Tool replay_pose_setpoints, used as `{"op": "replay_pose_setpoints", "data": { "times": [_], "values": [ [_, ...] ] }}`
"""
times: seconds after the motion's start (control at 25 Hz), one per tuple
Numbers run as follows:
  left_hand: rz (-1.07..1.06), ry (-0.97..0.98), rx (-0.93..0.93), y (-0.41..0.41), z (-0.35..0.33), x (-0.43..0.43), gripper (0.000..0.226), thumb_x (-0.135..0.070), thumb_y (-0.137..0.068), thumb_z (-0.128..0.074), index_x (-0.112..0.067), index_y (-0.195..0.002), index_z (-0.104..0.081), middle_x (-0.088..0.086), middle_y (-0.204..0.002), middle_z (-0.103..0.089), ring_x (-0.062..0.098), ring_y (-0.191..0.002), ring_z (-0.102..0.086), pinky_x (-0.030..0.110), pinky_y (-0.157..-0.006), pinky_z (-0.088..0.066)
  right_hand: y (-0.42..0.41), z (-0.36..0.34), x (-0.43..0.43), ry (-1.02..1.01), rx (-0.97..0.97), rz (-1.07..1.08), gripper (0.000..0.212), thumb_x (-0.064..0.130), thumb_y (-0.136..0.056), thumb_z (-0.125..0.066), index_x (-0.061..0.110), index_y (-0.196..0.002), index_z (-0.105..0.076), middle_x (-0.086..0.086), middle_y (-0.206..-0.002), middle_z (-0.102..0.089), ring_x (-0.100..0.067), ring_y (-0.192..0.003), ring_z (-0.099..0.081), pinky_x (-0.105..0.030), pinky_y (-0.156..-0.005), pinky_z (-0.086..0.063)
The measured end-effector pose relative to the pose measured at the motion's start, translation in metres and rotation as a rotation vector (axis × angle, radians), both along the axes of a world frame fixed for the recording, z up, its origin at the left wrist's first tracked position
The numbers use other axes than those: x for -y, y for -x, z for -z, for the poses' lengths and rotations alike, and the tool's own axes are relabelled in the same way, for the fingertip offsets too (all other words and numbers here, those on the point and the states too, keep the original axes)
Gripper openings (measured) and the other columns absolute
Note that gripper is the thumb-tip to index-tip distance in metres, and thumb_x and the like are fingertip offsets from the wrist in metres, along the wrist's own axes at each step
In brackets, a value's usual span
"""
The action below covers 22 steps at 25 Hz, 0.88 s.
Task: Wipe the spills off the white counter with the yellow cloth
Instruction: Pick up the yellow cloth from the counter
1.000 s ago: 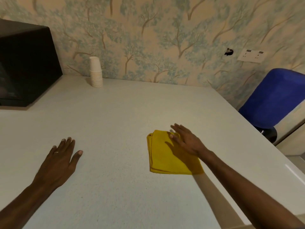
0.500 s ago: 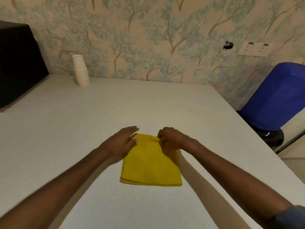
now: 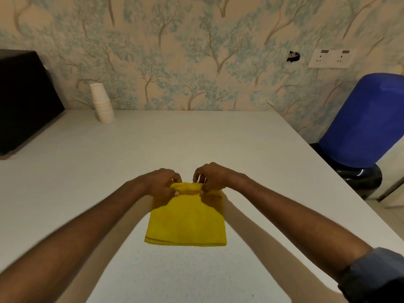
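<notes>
Two hands are working the far edge of the yellow cloth (image 3: 185, 217), which is lying folded on the white counter (image 3: 153, 145), near its front and roughly centred before us. We are pinching that far edge with the left hand (image 3: 160, 184) and the right hand (image 3: 213, 177), fingers closed on the fabric and thumbs pressing from the near side, so the edge is bunching into a small raised roll between the two grips. We judge that we are gripping this way either to lift the cloth clear or to open a fold before wiping; the near edge is lying flat and squared, with a dark stitch line showing at its left corner.

Several items are hard to confirm. We are seeing no distinct spills on the counter; its speckled surface may be masking them. Our forearms are casting shadows over the counter on both sides of the cloth. The number of folded layers is unclear. A stack of paper cups (image 3: 102, 103) is standing at the back by the wall, and the black appliance (image 3: 24, 99) at the left is cut off by the frame.
</notes>
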<state>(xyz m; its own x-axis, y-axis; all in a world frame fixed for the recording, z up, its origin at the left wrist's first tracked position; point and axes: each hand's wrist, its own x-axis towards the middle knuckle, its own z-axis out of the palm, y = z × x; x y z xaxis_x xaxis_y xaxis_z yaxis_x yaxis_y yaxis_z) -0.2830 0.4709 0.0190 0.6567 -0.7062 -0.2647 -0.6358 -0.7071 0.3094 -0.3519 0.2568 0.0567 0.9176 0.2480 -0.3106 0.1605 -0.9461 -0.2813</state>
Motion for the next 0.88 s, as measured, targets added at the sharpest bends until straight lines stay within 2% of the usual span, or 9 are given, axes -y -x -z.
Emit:
{"op": "replay_pose_setpoints", "data": {
  "times": [0.08, 0.2, 0.4, 0.48, 0.68, 0.88],
  "values": [
    [0.015, 0.02, -0.011, 0.0, -0.007, -0.003, 0.045, -0.039, -0.084, -0.075, -0.021, -0.123, -0.061, 0.007, -0.119, -0.068, 0.017, -0.096, -0.058, 0.03, -0.076, -0.045, 0.007, -0.007, 0.001, -0.006, 0.025, 0.005, 0.047, 0.006, -0.085, -0.076, 0.008, -0.131, -0.064, -0.01, -0.128, -0.069, -0.025, -0.113, -0.068, -0.036, -0.098, -0.056],
    [0.027, 0.072, -0.007, 0.002, -0.026, -0.01, 0.057, -0.041, -0.077, -0.082, -0.026, -0.128, -0.061, 0.004, -0.12, -0.068, 0.014, -0.097, -0.058, 0.029, -0.078, -0.047, 0.017, -0.018, 0.001, -0.007, 0.072, 0.05, 0.037, 0.005, -0.085, -0.076, 0.007, -0.122, -0.07, -0.012, -0.121, -0.073, -0.024, -0.109, -0.07, -0.031, -0.092, -0.058],
    [0.076, 0.093, -0.013, 0.008, -0.07, -0.013, 0.071, -0.043, -0.071, -0.086, -0.029, -0.135, -0.057, 0.006, -0.126, -0.066, 0.022, -0.111, -0.061, 0.04, -0.096, -0.056, 0.037, -0.048, 0.0, 0.016, 0.132, 0.095, 0.034, 0.01, -0.082, -0.08, 0.013, -0.116, -0.074, -0.007, -0.115, -0.075, -0.022, -0.104, -0.07, -0.031, -0.089, -0.059],
    [0.095, 0.109, -0.022, 0.011, -0.086, -0.012, 0.079, -0.043, -0.07, -0.087, -0.03, -0.14, -0.052, 0.006, -0.126, -0.065, 0.023, -0.112, -0.062, 0.04, -0.096, -0.057, 0.044, -0.062, 0.003, 0.026, 0.161, 0.118, 0.035, 0.012, -0.082, -0.081, 0.014, -0.116, -0.073, -0.006, -0.114, -0.075, -0.021, -0.103, -0.07, -0.03, -0.087, -0.059],
    [0.166, 0.188, 0.011, 0.017, -0.134, 0.006, 0.071, -0.037, -0.072, -0.087, -0.027, -0.136, -0.059, 0.008, -0.122, -0.07, 0.024, -0.108, -0.067, 0.038, -0.093, -0.06, 0.06, -0.1, 0.028, 0.128, 0.236, 0.143, 0.039, 0.017, -0.081, -0.082, 0.017, -0.119, -0.073, -0.004, -0.116, -0.075, -0.021, -0.104, -0.069, -0.028, -0.085, -0.054],
    [0.204, 0.258, 0.116, 0.024, -0.175, 0.063, 0.067, -0.03, -0.073, -0.088, -0.023, -0.134, -0.062, 0.009, -0.119, -0.073, 0.02, -0.1, -0.067, 0.032, -0.087, -0.057, 0.066, -0.141, 0.085, 0.179, 0.277, 0.196, 0.043, 0.013, -0.079, -0.082, 0.02, -0.12, -0.073, -0.004, -0.115, -0.075, -0.019, -0.099, -0.067, -0.032, -0.088, -0.056]
  ]
}}
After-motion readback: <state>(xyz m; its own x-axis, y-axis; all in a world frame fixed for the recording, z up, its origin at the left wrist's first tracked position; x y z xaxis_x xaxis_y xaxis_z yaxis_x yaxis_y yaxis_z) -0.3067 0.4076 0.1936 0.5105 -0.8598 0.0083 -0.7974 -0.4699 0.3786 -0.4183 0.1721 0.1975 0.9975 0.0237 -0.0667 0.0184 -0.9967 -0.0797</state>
